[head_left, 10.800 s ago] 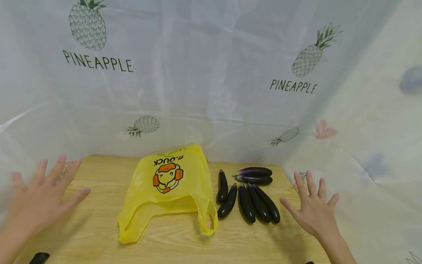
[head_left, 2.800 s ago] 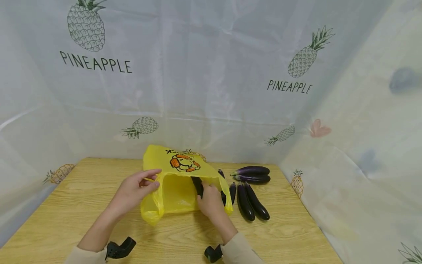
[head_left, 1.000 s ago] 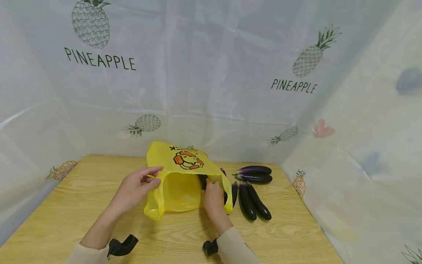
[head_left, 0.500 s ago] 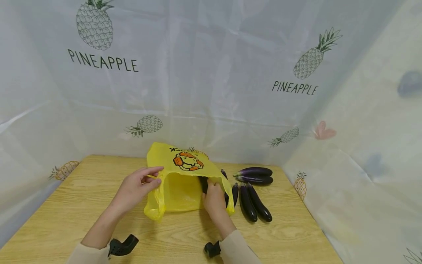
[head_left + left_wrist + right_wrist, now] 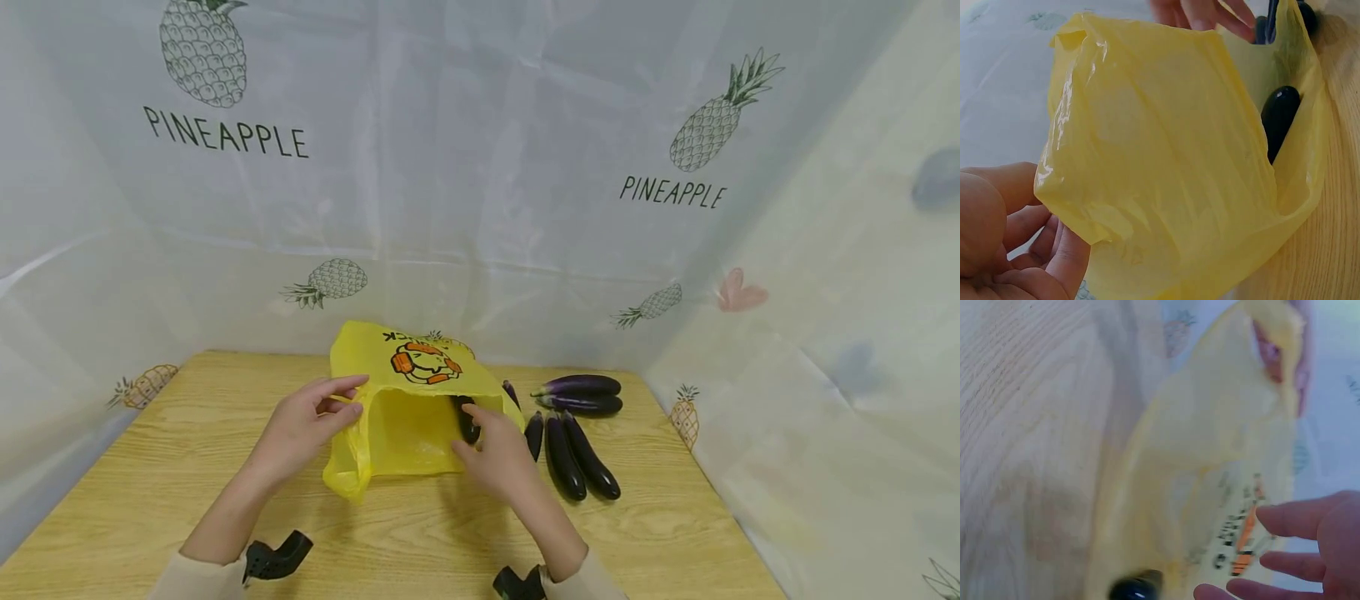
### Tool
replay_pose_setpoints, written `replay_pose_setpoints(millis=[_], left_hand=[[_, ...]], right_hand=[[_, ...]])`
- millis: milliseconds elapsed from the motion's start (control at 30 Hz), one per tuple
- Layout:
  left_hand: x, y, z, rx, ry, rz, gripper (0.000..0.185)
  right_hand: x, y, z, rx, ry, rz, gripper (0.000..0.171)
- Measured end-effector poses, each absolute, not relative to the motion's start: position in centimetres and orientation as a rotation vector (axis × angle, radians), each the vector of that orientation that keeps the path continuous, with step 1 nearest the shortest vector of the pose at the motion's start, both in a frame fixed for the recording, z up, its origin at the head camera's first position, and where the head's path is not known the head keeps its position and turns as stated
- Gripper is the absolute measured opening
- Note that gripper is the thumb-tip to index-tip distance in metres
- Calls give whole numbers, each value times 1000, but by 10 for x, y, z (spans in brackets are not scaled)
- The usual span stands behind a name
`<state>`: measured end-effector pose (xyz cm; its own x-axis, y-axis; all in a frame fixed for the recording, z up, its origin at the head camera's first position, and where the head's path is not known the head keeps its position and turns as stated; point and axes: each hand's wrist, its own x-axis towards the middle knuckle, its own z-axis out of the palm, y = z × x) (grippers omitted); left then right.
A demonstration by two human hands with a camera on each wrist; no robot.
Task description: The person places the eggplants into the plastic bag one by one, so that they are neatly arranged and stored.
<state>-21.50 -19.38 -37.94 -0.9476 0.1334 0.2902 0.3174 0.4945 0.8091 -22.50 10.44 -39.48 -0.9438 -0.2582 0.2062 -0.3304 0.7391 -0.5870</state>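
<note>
A yellow plastic bag (image 5: 408, 375) with an orange duck print lies on the wooden table (image 5: 187, 500), its mouth facing me. My left hand (image 5: 341, 400) pinches the bag's left rim (image 5: 1066, 206) and holds the mouth up. One dark eggplant (image 5: 467, 419) lies inside by the right wall (image 5: 1279, 115). My right hand (image 5: 487, 433) hovers just outside the mouth with its fingers (image 5: 1300, 540) spread and holds nothing. Several more eggplants (image 5: 573, 454) lie on the table to the right of the bag, two of them (image 5: 579, 395) crosswise at the back.
White plastic sheeting printed with pineapples (image 5: 465, 208) walls the table at the back, left and right. Black camera mounts (image 5: 276, 557) sit at both wrists. Bare wood stretches left of the bag and along the near edge.
My right hand has let go of the eggplant inside the bag and drawn back out of the mouth toward me. The left hand keeps its hold on the rim.
</note>
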Motion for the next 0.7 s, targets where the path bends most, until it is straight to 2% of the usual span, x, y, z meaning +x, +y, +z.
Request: replay_pose_setpoints(millis=[200, 400, 700], left_hand=[[-214, -197, -380, -373, -2558, -1424, 46], [-215, -195, -379, -401, -2537, -1452, 47], [-215, -194, -380, -395, -2549, -1434, 47]], right_hand=[[-213, 143, -375, 486, -2779, 941, 51], [-221, 198, -369, 407, -2708, 805, 48], [-235, 284, -393, 243, -2793, 757, 47]])
